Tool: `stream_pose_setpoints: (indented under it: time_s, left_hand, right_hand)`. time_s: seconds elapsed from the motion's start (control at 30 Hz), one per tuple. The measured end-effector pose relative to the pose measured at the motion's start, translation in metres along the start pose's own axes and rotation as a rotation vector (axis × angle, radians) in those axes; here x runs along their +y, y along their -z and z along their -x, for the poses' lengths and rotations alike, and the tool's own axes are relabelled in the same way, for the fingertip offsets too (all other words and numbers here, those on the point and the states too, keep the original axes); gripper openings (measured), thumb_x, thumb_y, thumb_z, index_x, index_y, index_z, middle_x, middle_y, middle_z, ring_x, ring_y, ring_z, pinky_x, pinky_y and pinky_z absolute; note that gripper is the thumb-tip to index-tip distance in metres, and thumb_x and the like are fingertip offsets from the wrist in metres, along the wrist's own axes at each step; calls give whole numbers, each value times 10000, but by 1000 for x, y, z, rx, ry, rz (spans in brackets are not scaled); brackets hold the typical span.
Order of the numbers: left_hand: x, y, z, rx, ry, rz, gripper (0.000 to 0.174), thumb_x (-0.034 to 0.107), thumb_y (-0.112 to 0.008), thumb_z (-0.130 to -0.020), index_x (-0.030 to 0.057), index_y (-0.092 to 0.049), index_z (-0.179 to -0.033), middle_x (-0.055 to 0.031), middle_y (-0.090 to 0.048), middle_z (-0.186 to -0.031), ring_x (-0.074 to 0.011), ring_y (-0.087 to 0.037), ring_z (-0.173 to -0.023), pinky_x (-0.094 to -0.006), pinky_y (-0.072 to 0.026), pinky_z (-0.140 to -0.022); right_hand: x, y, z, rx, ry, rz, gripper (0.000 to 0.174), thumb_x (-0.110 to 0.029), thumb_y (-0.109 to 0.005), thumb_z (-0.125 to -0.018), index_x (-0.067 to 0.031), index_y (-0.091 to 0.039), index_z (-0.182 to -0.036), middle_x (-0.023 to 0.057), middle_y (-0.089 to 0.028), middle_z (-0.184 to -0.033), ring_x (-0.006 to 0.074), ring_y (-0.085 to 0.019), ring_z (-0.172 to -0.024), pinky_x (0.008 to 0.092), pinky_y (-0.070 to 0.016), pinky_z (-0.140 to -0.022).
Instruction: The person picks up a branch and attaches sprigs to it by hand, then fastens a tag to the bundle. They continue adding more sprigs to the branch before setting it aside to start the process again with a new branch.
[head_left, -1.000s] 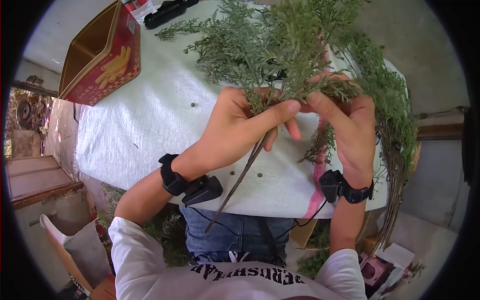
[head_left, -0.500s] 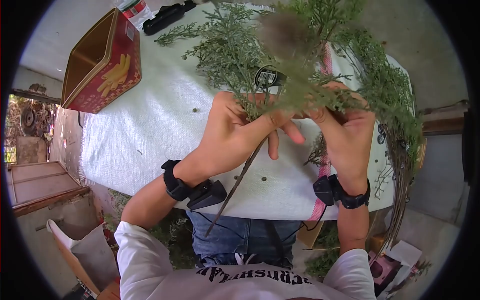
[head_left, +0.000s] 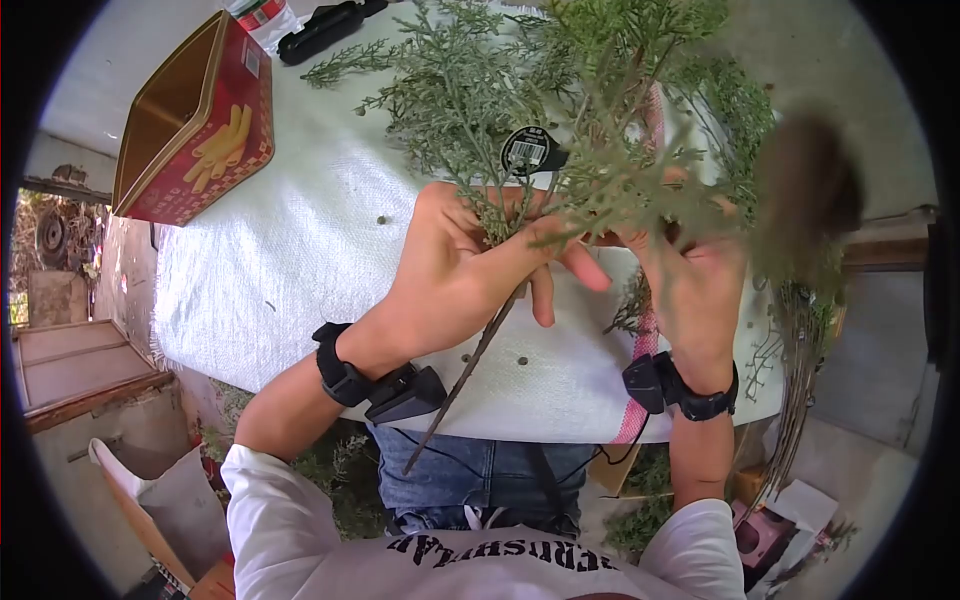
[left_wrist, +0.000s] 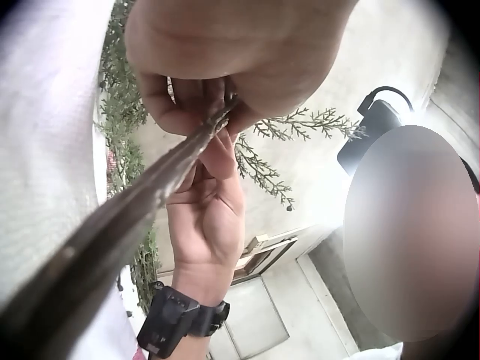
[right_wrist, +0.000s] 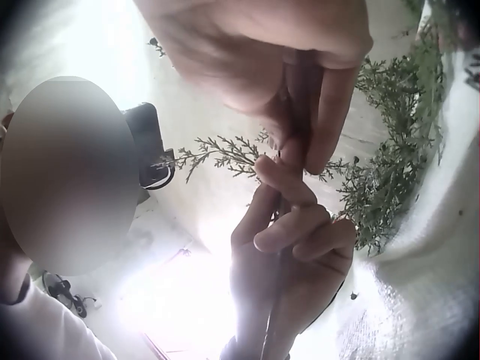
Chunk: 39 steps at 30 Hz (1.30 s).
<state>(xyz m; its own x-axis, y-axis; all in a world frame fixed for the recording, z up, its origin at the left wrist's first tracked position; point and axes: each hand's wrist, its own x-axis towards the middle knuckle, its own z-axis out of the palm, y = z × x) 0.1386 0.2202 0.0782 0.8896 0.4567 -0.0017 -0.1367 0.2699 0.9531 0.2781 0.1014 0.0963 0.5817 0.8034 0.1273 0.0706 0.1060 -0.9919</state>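
Note:
My left hand [head_left: 455, 280] grips a cut evergreen branch by its bare brown stem [head_left: 465, 375], which slants down toward my lap. Above the grip, scaly green sprigs [head_left: 480, 130] fan out over the table. My right hand [head_left: 695, 300] meets the left one at the branch, its fingers partly covered by blurred foliage. In the right wrist view its thumb and fingers [right_wrist: 289, 139] pinch a thin part of the branch just above the left fingers. Behind the sprigs shows a round black piece with a barcode label [head_left: 528, 150].
White woven sheeting [head_left: 250, 280] with a pink stripe covers the table. A red tin box [head_left: 215, 150], a black tool-like object [head_left: 325, 32] and a plastic bottle [head_left: 262, 15] stand at the back left. Long branches [head_left: 800, 350] hang along the right edge. A blurred brown shape [head_left: 812, 185] is close to the camera.
The sprigs at the hands have shifted, uncovering the round barcode label. A blurred brown shape has swung from the upper middle to the right. Both hands stay close together at the branch.

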Motion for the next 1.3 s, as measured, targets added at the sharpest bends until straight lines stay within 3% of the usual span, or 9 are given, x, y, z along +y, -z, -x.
stream_pose_setpoints:
  time_s: [0.1, 0.23, 0.5, 0.6, 0.77, 1.17, 1.3]
  left_hand:
    - [-1, 0, -2, -9, 25, 30, 230, 122, -579, -984, -69, -703, -1010, -136, -735, -829, -119, -623, -523, -247, -452, -483]
    - [2, 3, -2, -3, 46, 28, 231, 135, -582, -986, -67, -694, -1003, -142, -733, -830, -129, -628, -527, -248, -462, -499]
    - [0, 4, -4, -7, 96, 102, 244, 170, -599, -982, -59, -685, -985, -142, -731, -821, -141, -639, -538, -256, -475, -512]
    - [0, 5, -4, -15, 76, 123, 251, 180, -603, -982, -56, -688, -984, -142, -731, -823, -142, -641, -539, -258, -477, -513]
    - [-2, 5, -7, -26, 68, 94, 257, 182, -601, -983, -57, -693, -1002, -150, -730, -837, -147, -642, -538, -257, -481, -508]
    - [2, 3, -6, -42, 119, 90, 254, 186, -593, -990, -42, -701, -1013, -129, -728, -841, -126, -596, -499, -240, -455, -486]
    - [3, 0, -4, -39, 109, 55, 248, 184, -596, -986, -39, -698, -1020, -120, -726, -833, -117, -577, -499, -239, -449, -485]
  right_hand:
    - [6, 0, 0, 59, 40, -32, 202, -72, -731, -886, 60, -655, -1017, 116, -719, -972, 170, -699, -853, 290, -588, -767]
    - [8, 2, -3, -35, -27, -41, 233, -25, -679, -909, 74, -637, -1116, 129, -698, -1054, 182, -672, -902, 356, -599, -790]
    - [9, -1, -2, 3, 0, 13, 209, -27, -699, -898, 61, -627, -1073, 150, -699, -1043, 188, -682, -881, 351, -599, -786]
    - [10, -2, -3, 27, 13, -18, 196, -72, -738, -878, 59, -677, -1011, 101, -714, -935, 163, -693, -831, 287, -582, -746]
    - [9, -4, -3, 55, 38, 11, 209, -74, -743, -874, 61, -676, -1020, 102, -715, -928, 157, -693, -815, 287, -584, -737]
    - [11, 0, -3, -3, -35, -40, 228, -126, -736, -891, 57, -670, -1010, 93, -720, -862, 148, -701, -724, 268, -583, -635]
    - [8, 8, -8, -44, 1, 67, 228, -132, -733, -895, 55, -662, -1005, 104, -722, -856, 153, -705, -726, 271, -588, -634]
